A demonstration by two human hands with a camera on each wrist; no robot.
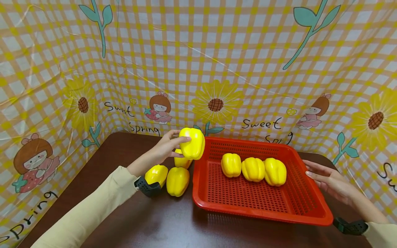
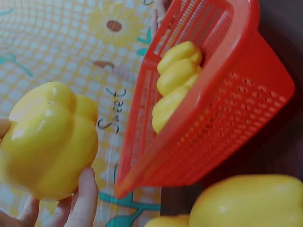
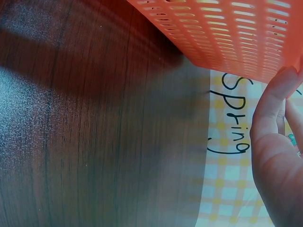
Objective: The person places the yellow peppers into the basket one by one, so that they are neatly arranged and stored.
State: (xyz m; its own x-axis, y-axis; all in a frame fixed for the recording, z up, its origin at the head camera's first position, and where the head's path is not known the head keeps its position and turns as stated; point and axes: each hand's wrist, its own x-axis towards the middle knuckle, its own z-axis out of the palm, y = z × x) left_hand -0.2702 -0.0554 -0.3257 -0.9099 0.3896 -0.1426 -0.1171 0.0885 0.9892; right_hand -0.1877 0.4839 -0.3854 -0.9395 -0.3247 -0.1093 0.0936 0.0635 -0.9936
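My left hand (image 1: pixel 169 146) grips a yellow bell pepper (image 1: pixel 193 144), raised beside the left rim of a red plastic basket (image 1: pixel 263 214). In the left wrist view, that bell pepper (image 2: pixel 52 142) sits between the thumb and fingers. Three more yellow bell peppers (image 1: pixel 253 169) lie in a row inside the basket, toward its back. On the table left of the basket stand three others, one bell pepper (image 1: pixel 178 182) in front and another (image 1: pixel 182 162) partly behind the left hand. My right hand (image 1: pixel 333 182) holds the basket's right rim, thumb and fingertips at its edge.
The dark wooden table (image 1: pixel 102 206) carries the basket and the loose peppers. Behind and to both sides hangs a checked cloth (image 1: pixel 248 69) printed with sunflowers, which comes down at the table's back edge. The basket's slotted side wall (image 3: pixel 227 33) rises beside the right hand.
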